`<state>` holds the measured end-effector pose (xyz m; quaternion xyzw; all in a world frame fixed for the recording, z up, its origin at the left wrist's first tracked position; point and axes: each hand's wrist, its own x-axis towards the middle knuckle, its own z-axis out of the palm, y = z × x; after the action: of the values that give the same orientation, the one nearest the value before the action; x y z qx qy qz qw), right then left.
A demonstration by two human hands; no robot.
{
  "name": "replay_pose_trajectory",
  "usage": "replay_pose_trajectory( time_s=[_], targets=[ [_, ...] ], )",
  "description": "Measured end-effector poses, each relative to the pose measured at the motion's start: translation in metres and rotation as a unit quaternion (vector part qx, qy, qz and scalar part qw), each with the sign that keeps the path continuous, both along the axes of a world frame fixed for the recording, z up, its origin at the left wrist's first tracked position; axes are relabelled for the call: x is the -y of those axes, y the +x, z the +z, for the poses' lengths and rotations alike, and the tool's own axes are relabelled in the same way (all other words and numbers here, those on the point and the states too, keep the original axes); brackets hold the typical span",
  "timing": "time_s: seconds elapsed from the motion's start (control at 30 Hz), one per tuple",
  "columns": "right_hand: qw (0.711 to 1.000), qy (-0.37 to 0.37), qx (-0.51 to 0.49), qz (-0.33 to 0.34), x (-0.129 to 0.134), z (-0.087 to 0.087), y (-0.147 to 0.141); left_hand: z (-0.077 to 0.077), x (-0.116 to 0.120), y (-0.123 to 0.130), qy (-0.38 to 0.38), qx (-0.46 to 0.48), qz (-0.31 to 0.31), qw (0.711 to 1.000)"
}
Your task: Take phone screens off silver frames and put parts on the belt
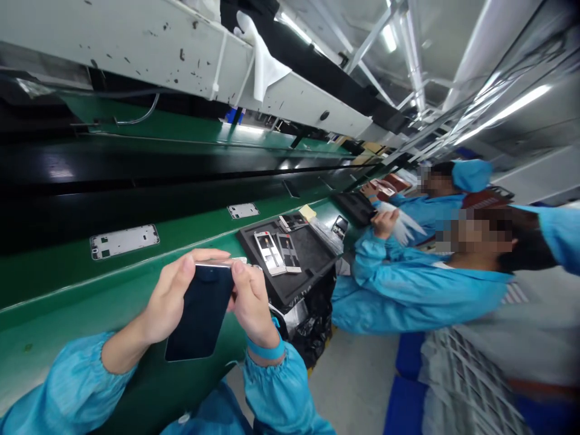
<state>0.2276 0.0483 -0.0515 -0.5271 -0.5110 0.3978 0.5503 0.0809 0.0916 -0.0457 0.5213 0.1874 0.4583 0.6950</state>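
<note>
I'm holding a smartphone [199, 313] by its long sides, its unlit black glass facing me, its silver top edge tilting away.

**Black tray hems in two hands at a green assembly belt**
A smartphone [199, 313] fills the gap between the left hand [174, 299] and the right hand [251, 299]. Just beyond the right hand, a black foam tray [308, 266] stands in the way, with a co-worker's blue sleeve [385, 290] past it. A black bin bag [312, 329] bulges below that hand. Beyond the left hand, a stretch of green conveyor belt [58, 287] offers passage as far as a metal phone frame [124, 241]. A white overhead rail [136, 48] runs above the belt, farther out.
</note>
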Motion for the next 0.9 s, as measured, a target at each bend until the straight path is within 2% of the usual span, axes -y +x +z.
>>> replay_pose_trajectory(
  time_s=[0.1,0.2,0.37,0.43,0.5,0.57,0.63,0.73,0.83,0.9],
  targets=[
    [0.999,0.005,0.030,0.026,0.008,0.006,0.006,-0.006,0.004,-0.001,0.063,-0.041,0.073,0.994],
    [0.997,0.016,0.069,0.027,0.008,0.014,0.008,-0.013,0.006,0.002,0.084,-0.051,0.080,0.992],
    [0.997,0.031,0.060,-0.047,-0.010,0.014,-0.005,-0.018,0.000,0.008,0.118,-0.066,0.130,0.982],
    [0.995,0.046,0.058,-0.071,-0.014,0.009,-0.007,-0.017,-0.004,0.008,0.129,-0.069,0.127,0.981],
    [0.996,0.042,0.058,-0.060,-0.014,0.004,-0.004,-0.014,-0.006,0.007,0.125,-0.067,0.095,0.985],
    [0.998,0.008,0.053,-0.035,-0.010,-0.002,0.003,-0.011,-0.007,0.008,0.099,-0.069,0.063,0.991],
    [0.998,-0.017,0.053,-0.032,-0.004,-0.007,0.008,-0.008,-0.008,0.010,0.064,-0.069,0.059,0.994],
    [0.997,0.012,0.078,-0.016,0.008,-0.017,0.006,-0.002,-0.015,0.008,-0.037,-0.013,0.079,0.996],
    [0.989,0.005,0.099,0.111,0.024,-0.027,-0.004,0.005,-0.025,-0.002,-0.139,0.081,0.089,0.983],
    [0.979,-0.019,0.087,0.185,0.032,-0.033,-0.008,0.009,-0.032,-0.009,-0.164,0.120,0.106,0.974]
  ],
)
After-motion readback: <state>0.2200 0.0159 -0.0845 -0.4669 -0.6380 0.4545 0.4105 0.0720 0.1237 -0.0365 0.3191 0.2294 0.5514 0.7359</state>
